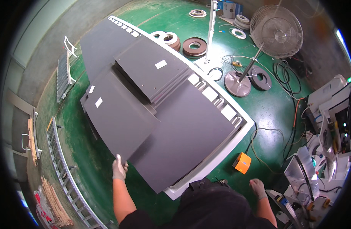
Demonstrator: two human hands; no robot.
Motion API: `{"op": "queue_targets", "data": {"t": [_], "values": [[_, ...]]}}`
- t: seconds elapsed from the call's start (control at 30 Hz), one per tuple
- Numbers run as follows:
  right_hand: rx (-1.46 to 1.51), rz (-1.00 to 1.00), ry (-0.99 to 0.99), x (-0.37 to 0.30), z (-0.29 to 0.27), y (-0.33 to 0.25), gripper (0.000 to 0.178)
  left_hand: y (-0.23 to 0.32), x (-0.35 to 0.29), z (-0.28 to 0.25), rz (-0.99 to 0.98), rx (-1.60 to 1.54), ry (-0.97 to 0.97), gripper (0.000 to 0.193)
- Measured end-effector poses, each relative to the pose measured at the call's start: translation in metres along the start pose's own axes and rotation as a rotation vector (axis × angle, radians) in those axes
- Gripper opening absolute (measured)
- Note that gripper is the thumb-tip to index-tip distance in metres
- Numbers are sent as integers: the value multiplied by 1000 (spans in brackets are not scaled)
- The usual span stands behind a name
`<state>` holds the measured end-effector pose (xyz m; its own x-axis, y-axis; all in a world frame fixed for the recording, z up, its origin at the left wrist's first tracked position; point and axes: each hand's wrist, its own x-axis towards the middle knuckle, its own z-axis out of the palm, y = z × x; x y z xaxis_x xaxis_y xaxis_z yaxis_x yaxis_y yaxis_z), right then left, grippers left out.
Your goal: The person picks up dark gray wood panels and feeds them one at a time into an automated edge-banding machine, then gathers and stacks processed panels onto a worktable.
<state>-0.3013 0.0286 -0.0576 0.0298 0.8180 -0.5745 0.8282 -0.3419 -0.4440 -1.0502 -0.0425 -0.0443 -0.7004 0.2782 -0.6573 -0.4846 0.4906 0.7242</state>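
My gloved left hand [120,168] is at the near corner of a dark grey panel [120,120], its fingers closed on the edge. White labels mark the panel's far end. It lies tilted across a larger grey board [194,129] on a white-edged work table [244,131]. Beside it, a stack of smaller grey panels [150,70] bears a white label. My gloved right hand [258,188] hangs low at my right side, fingers curled, with nothing visible in them. It is nearest to a machine [297,183] with clear covers.
Right of the table stand a pedestal fan [276,32], an orange box [242,163] and loose cables [286,78] on the green floor. Rolls of edge banding [194,46] lie beyond the table. A roller conveyor [64,164] curves along the left.
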Motion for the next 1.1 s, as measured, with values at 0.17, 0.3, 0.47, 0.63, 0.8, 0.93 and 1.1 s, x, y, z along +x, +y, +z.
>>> {"op": "queue_targets", "data": {"t": [0.17,0.3,0.47,0.63,0.8,0.93,1.1], "values": [[130,-272,-118,54,-12,-159,34,-38,-91,35,7,73,-369,42],[149,-519,-480,68,38,-267,43,-93,-149,89,10,5,-527,45],[846,-36,-745,53,105,-316,55,-145,-210,158,-275,-312,-931,47],[993,-17,-406,51,85,-291,47,-158,-186,146,-492,-853,-795,55],[1064,7,-147,63,30,-243,37,-73,-139,94,-134,-924,-427,62],[633,-183,204,56,3,-179,42,-66,-156,113,-150,-697,-474,61],[548,-75,670,-1,-35,-98,49,-57,-193,180,-394,-739,-845,83]]}}
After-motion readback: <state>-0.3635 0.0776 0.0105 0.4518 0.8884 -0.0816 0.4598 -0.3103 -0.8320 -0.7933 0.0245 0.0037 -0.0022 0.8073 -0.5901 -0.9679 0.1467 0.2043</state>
